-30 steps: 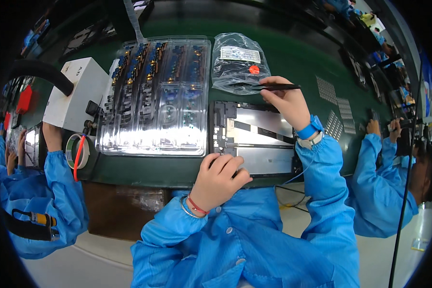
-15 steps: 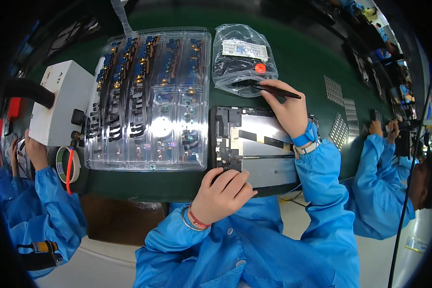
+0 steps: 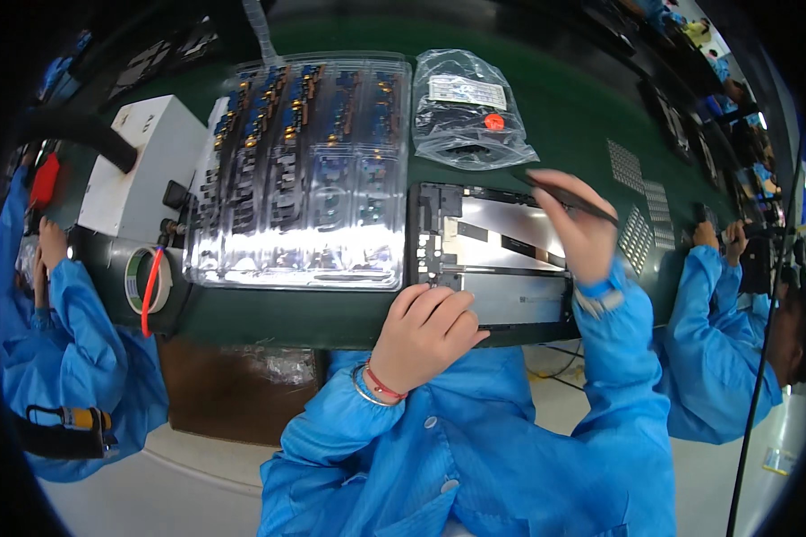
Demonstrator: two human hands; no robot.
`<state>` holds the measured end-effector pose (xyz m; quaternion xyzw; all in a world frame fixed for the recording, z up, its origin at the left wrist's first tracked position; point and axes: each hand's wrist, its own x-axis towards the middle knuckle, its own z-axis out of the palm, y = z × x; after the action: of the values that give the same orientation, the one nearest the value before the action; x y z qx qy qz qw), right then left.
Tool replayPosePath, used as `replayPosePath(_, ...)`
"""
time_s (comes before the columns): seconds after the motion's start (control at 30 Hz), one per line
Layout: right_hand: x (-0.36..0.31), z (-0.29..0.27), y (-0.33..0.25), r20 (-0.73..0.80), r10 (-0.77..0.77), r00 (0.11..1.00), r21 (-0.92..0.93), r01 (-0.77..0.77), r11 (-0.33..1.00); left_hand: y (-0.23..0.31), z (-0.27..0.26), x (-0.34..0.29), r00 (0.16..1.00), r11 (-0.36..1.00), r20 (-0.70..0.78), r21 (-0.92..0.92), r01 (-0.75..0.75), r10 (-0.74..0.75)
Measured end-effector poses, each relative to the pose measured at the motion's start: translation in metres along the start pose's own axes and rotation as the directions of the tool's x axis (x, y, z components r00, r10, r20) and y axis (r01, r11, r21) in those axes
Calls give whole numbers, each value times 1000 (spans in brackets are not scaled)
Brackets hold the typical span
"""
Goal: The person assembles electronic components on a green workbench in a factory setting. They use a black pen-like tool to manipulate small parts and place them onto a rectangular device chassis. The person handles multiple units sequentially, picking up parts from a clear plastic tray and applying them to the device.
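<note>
An opened tablet (image 3: 510, 304) lies on the green bench in front of me, its silver batteries and black boards bare. My left hand (image 3: 425, 333) is closed over its near left edge, fingers curled and their tips partly hidden. In my right hand (image 3: 582, 228) are slim black tweezers (image 3: 575, 200), held above the tablet's far right part. Motion blurs that hand, and I cannot make out anything between the tweezer tips. Just beyond the tablet lies a clear plastic bag (image 3: 470, 107) with a white label, an orange-red round sticker and dark contents.
Left of the tablet is a clear compartment tray (image 3: 295, 277) full of flex cables and small boards. Further left stand a white box (image 3: 143, 166) and a tape roll (image 3: 148, 279). Sheets of small round pieces (image 3: 636, 237) lie to the right. Co-workers sit on both sides.
My right hand has drawn back from the bag's opening with the tweezers, moving nearer and to the right. The left hand stays at the tablet's edge. The whole view has shifted slightly.
</note>
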<state>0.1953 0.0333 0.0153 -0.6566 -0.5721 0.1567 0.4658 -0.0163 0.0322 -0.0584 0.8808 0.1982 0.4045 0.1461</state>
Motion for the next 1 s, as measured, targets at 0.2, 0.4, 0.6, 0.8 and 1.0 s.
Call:
replayPosePath(0.2, -116, 6, -61, 69, 140, 988, 684, -149, 714, -14, -48, -41, 990, 938, -138, -344, -40, -9)
replayPosePath(0.4, -146, 193, -117, 772, 72, 632, 636, -770, -50, -37, -105, -112, 156, 537, -519, -758, 370, -840)
replayPosePath(0.6, -146, 330, -192, 722, 79, 687, 692, -719, -68, -71, -180, -210, 417, 0, -145, -945, -328, -897)
replayPosePath(0.8, -167, 390, -217, 822, 26, 569, 569, -816, -99, -51, -200, -206, 396, -52, -137, -901, -431, -908)
replayPosePath(1.0, -140, 314, -178, 719, -91, 689, 681, -725, -102, -45, -187, -177, 410, -135, 2, -946, -294, -912)
